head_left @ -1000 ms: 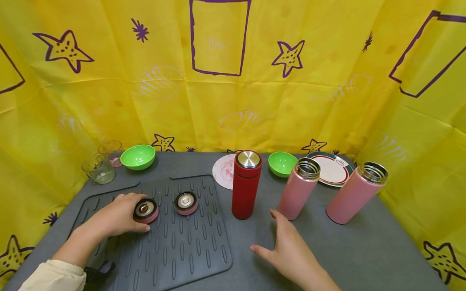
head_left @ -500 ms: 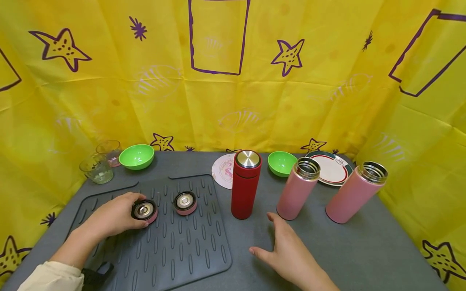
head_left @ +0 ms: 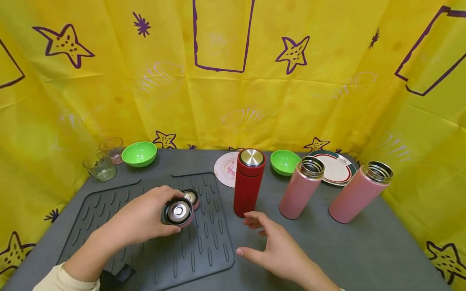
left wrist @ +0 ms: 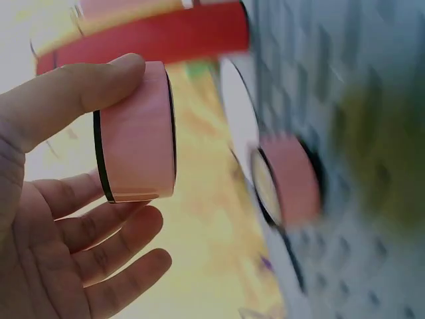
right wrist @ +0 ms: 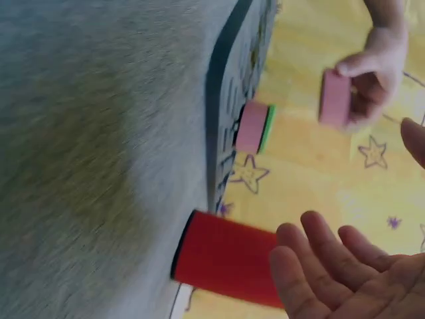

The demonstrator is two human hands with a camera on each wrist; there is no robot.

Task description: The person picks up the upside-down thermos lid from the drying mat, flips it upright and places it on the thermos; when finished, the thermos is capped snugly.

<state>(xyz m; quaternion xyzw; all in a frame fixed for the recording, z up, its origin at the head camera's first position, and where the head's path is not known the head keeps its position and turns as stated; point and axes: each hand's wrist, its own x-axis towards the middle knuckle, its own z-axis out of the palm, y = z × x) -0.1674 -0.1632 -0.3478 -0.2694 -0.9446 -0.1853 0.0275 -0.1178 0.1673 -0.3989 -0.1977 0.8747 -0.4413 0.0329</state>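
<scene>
Aloft, left hand pinches a pink lid; right hand gapes.

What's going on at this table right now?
A person's left hand holds a pink lid above the dark mat, where a second pink lid sits. Their right hand is empty, near the capped red bottle. Two pink bottles stand uncapped farther right.

A plain cream fabric sleeve ends in a cuff above the bare left hand, with a dark, strap-like wrist piece beside it. The bare right hand has a short, rounded thumbnail.
</scene>
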